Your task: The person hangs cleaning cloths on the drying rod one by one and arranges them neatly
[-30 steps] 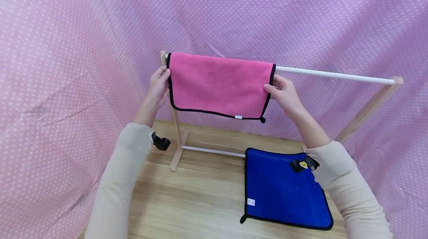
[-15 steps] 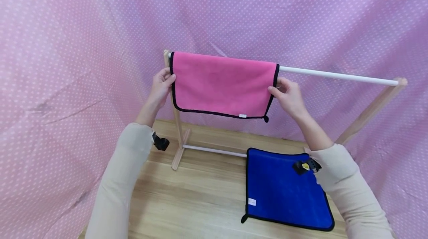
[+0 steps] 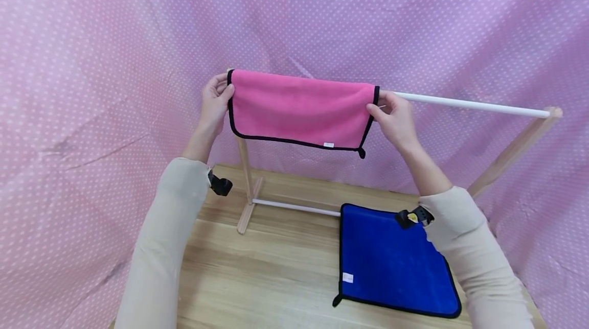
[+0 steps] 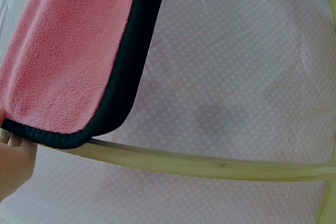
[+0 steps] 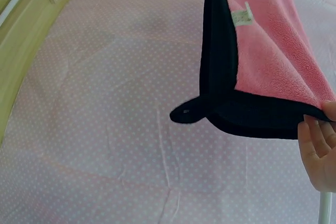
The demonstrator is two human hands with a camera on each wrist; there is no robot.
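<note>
Backdrop [image 3: 92,63] behind everything, dotted pink. Rack [image 3: 511,153] straddles my hands, its white rod [image 3: 465,104] running out past my right hand [image 3: 395,119]. Blue cloth [image 3: 391,262] lies flat on the table [image 3: 257,278], below the right forearm. Pink towel [image 3: 299,109] hangs folded between both hands at rod height; can't tell if it rests on the rod. Left hand [image 3: 213,101] pinches its left edge, right hand pinches the right edge, black trim in the fingers [image 5: 317,142].
</note>
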